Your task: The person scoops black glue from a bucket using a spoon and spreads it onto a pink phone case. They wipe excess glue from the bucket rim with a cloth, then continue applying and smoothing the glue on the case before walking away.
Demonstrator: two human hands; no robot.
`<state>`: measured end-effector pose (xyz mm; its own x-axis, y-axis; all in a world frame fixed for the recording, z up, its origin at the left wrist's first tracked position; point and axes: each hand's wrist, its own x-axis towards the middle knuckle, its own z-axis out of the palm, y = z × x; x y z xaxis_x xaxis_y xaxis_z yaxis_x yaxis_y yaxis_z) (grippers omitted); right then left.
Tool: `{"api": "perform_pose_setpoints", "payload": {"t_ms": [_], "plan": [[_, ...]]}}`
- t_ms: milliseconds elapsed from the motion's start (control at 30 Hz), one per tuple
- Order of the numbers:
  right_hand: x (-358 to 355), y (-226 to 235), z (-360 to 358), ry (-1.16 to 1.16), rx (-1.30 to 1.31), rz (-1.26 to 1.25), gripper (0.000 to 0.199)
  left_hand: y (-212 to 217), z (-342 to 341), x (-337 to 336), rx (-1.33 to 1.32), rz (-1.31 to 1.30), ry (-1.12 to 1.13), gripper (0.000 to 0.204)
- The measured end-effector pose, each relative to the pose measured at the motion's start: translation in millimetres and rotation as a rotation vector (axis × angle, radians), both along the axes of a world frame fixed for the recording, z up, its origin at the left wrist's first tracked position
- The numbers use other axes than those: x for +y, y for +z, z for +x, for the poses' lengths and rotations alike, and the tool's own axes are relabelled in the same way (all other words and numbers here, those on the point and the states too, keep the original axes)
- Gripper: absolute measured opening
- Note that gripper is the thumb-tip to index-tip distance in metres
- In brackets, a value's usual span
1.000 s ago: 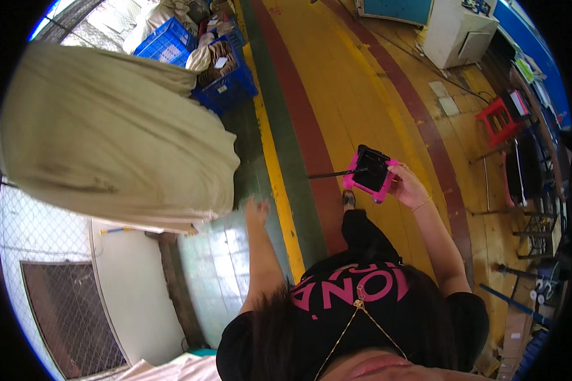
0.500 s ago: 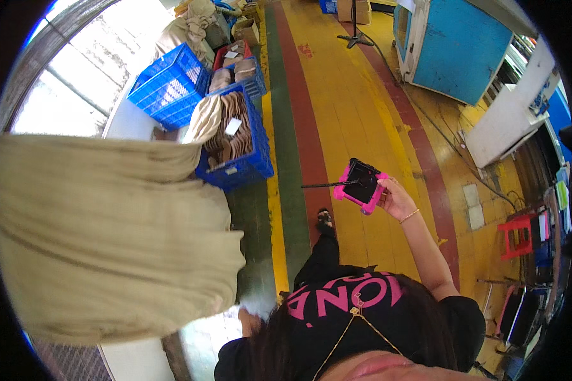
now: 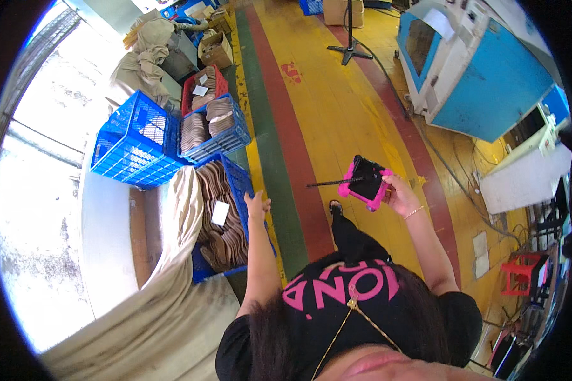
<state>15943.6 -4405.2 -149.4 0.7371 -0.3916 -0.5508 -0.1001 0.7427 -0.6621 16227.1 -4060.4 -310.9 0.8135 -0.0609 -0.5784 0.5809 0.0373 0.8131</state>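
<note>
My right hand is closed on the edge of a black, flat handheld device in a pink bumper case; a thin black strip sticks out from it to the left. My left hand, fingers apart and with nothing seen in it, is at the right side of a blue plastic crate. Whether it touches the rim, I cannot tell. The crate is full of brown, sole-shaped pieces stacked on edge, with a white card on top. A beige cloth hangs along the crate's left side.
Further off stand another blue crate and a red crate with similar pieces, beside tall blue crates. A blue-and-white machine cabinet, a cable on the floor and a red stool are at right.
The beige cloth has dropped from beside the crate toward the lower left, uncovering more of the brown pieces. My left hand has come forward to the crate. The device stays in my right hand.
</note>
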Motion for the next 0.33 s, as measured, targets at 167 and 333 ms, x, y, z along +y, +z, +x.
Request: {"api": "perform_pose_setpoints", "payload": {"t_ms": [167,333], "plan": [[-109,36,228,-0.008,0.002,-0.022,0.014,-6,146,-26,0.12,0.106,0.06,0.069],[-218,16,457,0.062,-0.011,-0.008,0.016,8,188,-7,-0.592,0.729,-0.57,0.056]]}}
